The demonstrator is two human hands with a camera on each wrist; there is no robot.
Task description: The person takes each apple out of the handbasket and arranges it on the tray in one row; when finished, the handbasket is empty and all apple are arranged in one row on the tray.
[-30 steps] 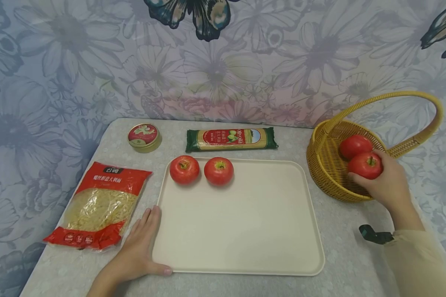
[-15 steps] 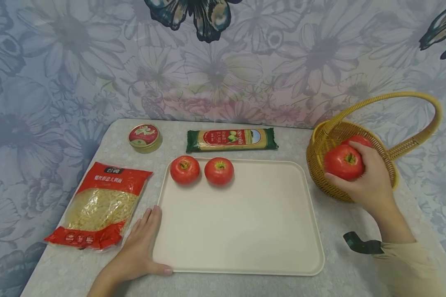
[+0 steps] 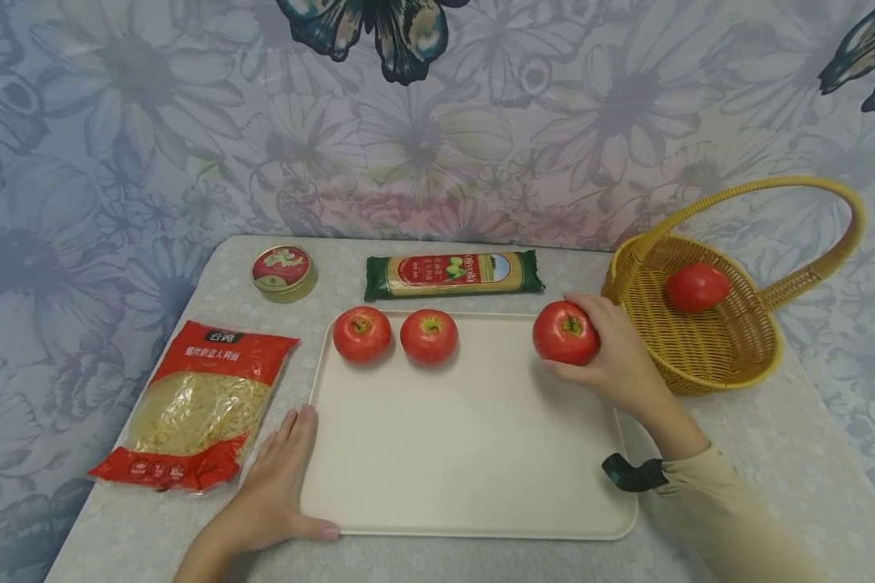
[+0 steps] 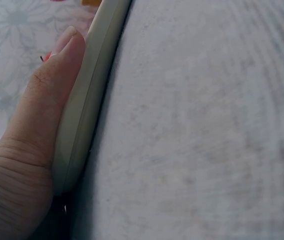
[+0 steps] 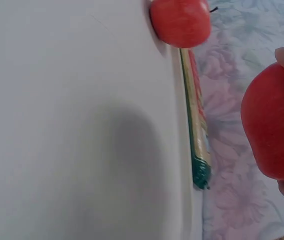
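Observation:
My right hand [image 3: 612, 356] grips a red apple [image 3: 566, 333] above the right rear part of the cream tray [image 3: 467, 453]. In the right wrist view that apple [image 5: 277, 125] is held clear of the tray, and a shadow falls on the tray surface. Two more apples, a left one [image 3: 362, 334] and a right one [image 3: 428, 337], sit side by side at the tray's back left. My left hand [image 3: 270, 486] lies at the tray's front left corner, fingers straight along the side. In the left wrist view its thumb [image 4: 44, 100] rests against the tray's rim [image 4: 77, 135].
A yellow wicker basket [image 3: 722, 356] with a tall handle stands at the right, one apple [image 3: 697, 287] inside. Behind the tray lies a green-ended pasta packet [image 3: 455, 274]. A round tin [image 3: 284, 273] and a red bag of pasta [image 3: 197, 405] are at the left.
My right hand has lifted an apple out of the basket and carried it left over the tray. One apple stays in the basket. The left hand has not moved.

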